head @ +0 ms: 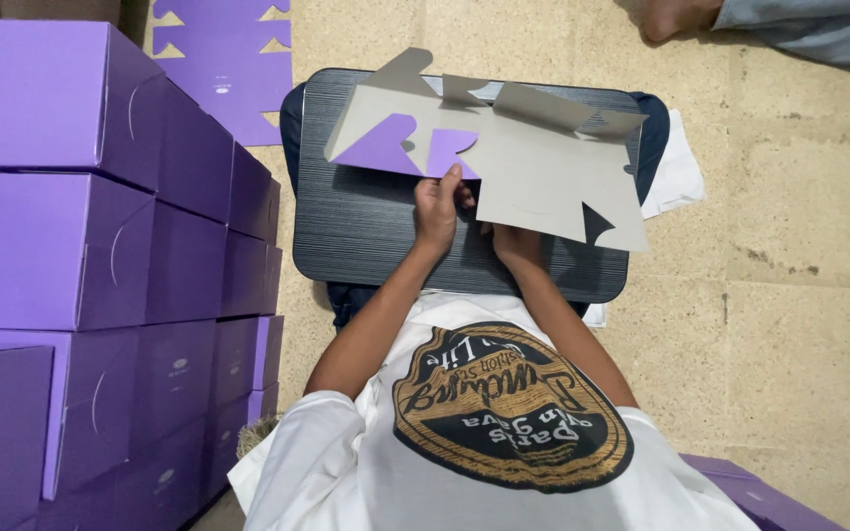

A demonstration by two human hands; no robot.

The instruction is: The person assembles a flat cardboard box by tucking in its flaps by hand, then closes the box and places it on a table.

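A flat die-cut cardboard box blank (523, 157), grey on the side facing up and purple on its folded flaps, lies over a small black lap table (366, 231). My left hand (437, 206) pinches the blank's near edge by a purple flap, thumb on top. My right hand (514, 241) grips the blank from under its near right panel, and the cardboard hides most of its fingers. Several flaps along the far edge stand partly raised.
Stacks of assembled purple boxes (81, 246) fill the left side. Flat purple blanks (228, 59) lie on the floor at the far left. White sheets (676, 172) stick out beside the table. Another person's foot (676, 15) shows at the top right. A purple box corner (759, 497) sits at the bottom right.
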